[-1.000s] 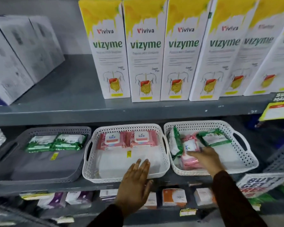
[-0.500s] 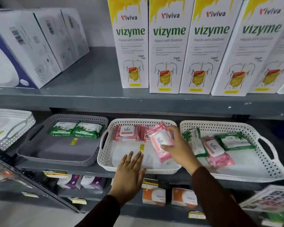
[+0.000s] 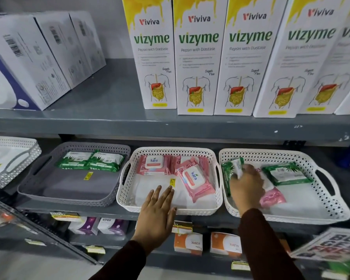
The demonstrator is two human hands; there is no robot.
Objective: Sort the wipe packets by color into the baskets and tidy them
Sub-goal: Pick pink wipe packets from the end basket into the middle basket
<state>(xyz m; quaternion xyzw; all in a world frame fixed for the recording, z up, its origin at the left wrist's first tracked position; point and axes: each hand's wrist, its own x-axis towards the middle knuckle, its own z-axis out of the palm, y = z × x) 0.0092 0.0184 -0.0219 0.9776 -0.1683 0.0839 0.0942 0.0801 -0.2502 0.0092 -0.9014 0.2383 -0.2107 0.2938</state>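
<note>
Three baskets stand side by side on the middle shelf. The grey basket [image 3: 69, 196] on the left holds two green wipe packets [image 3: 89, 161]. The middle white basket [image 3: 170, 208] holds pink packets at its back [image 3: 154, 165] and one pink packet [image 3: 194, 178] lying tilted at the right. My left hand [image 3: 159, 213] rests flat on this basket's front rim, fingers apart. The right white basket [image 3: 287, 216] holds a green packet [image 3: 287, 173] and a pink packet [image 3: 272, 198]. My right hand [image 3: 247, 185] is closed around another green packet [image 3: 230, 168] at this basket's left side.
Tall white and yellow Vizyme boxes [image 3: 196, 57] fill the shelf above, with white cartons [image 3: 28, 61] to their left. Another white basket [image 3: 10, 158] sits at the far left. Small boxes [image 3: 188, 242] line the lower shelf. A promo sign [image 3: 329, 247] hangs at the lower right.
My right hand let go of the pink packet in the middle basket, moved right into the right basket and closed on a green packet. My left hand stayed on the middle basket's rim.
</note>
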